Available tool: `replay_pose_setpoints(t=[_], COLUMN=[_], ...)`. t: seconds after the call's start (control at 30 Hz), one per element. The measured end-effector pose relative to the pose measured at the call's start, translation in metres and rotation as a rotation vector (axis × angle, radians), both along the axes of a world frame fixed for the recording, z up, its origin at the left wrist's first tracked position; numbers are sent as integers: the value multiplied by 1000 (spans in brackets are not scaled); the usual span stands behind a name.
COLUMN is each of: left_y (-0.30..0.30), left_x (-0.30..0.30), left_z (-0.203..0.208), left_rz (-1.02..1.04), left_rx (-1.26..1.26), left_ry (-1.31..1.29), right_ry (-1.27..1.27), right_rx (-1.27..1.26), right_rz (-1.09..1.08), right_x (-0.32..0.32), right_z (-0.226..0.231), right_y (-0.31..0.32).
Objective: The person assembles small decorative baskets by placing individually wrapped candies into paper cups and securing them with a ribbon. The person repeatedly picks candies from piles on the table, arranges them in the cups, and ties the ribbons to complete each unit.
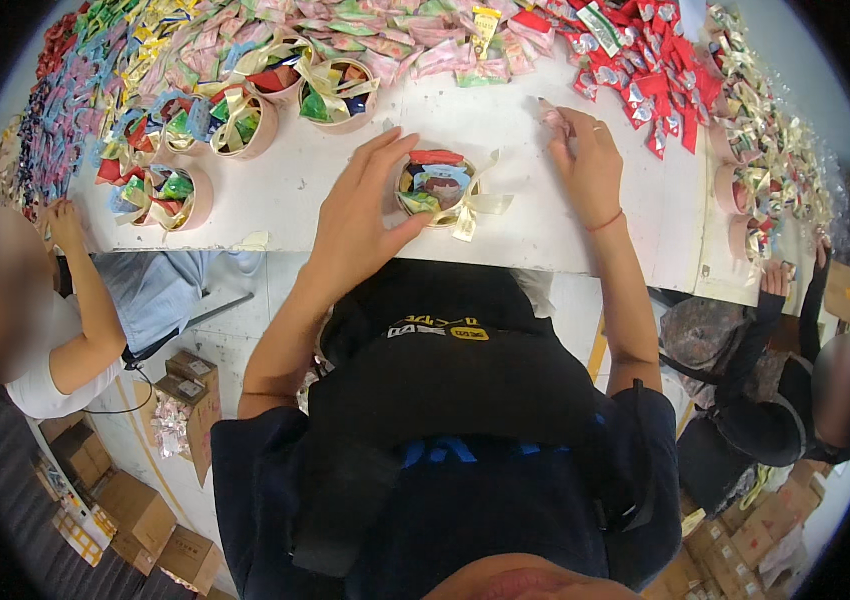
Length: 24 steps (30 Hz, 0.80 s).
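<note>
A small round gift box of wrapped sweets stands near the table's front edge, with a cream ribbon bow on its right side. Red, blue and green packets show inside it. My left hand curves round the box's left side, thumb at its near rim and fingers at its far left. To the right of the box, my right hand pinches a small pink wrapped sweet between thumb and fingers, a little above the white table.
Several filled boxes stand at the left. Pink packets and red packets lie heaped along the far side. One person sits at the left, another at the right. Cardboard cartons stand on the floor.
</note>
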<state>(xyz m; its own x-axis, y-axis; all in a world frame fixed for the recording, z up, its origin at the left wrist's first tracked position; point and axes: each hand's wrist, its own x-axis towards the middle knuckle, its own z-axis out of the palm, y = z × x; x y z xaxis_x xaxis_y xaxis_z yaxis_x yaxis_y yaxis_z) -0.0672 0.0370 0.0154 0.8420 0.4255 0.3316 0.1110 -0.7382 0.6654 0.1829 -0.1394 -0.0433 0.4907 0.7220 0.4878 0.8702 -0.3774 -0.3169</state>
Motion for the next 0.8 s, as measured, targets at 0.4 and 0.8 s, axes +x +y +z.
replay_pose_setpoints(t=[0.4, 0.8], left_y=[-6, -12], left_x=[6, 13], left_z=[2, -12], left_rz=[42, -37], left_rx=[-22, -97], left_ry=[-4, 15], right_ry=[6, 1283], right_rx=[69, 160], right_rz=[164, 357], right_x=[0, -61], right_z=[7, 43], right_y=[-9, -22])
